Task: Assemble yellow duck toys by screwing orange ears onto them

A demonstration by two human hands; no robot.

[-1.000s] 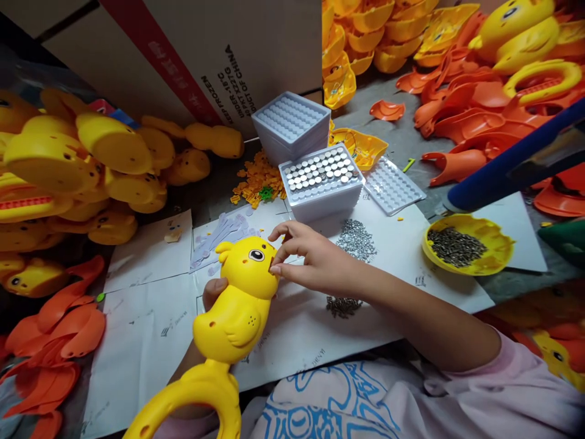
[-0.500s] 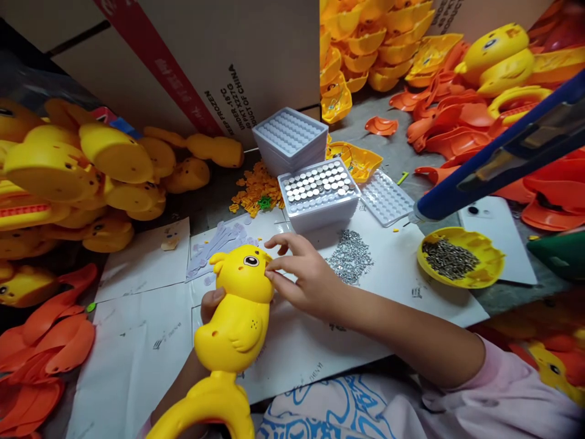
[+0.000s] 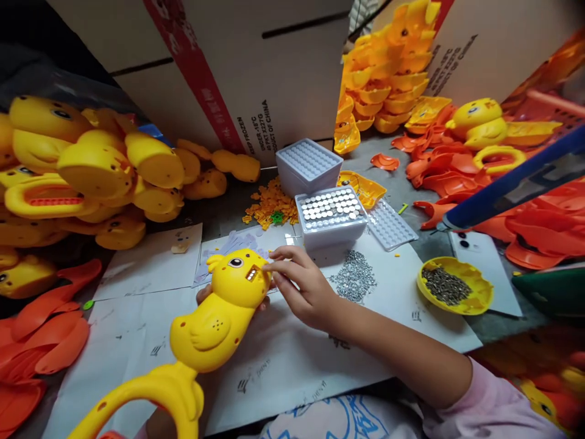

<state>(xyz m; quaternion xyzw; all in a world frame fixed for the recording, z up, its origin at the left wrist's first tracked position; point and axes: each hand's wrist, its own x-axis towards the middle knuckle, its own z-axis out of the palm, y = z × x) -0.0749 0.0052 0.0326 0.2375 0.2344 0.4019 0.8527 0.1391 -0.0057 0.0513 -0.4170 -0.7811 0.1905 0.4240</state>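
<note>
Duck (image 3: 205,335): was held tilted above the sheet (image 3: 132,329), with handle (image 3: 169,381) nearest to the wearer.
Feel: seemed light, stiff and smooth, maybe a little slippery; best grasped around the neck or body.
Slot (image 3: 251,274): opened in the head, probably the delicate part.
Left hand (image 3: 203,294): was clamped behind the head.
Right hand (image 3: 306,286): was bent beside the slot; could not tell whether pinching anything.
Tray (image 3: 333,236): stood farther.

Carton (image 3: 274,73): "KEEP FROZEN", "UNDER -18°C", "40 PKT X227G", "PRODUCT OF CHINA"; right carton (image 3: 498,52): "PRODUCT OF CHINA"; paper (image 3: 292,347): "ZHEN YI"
</note>
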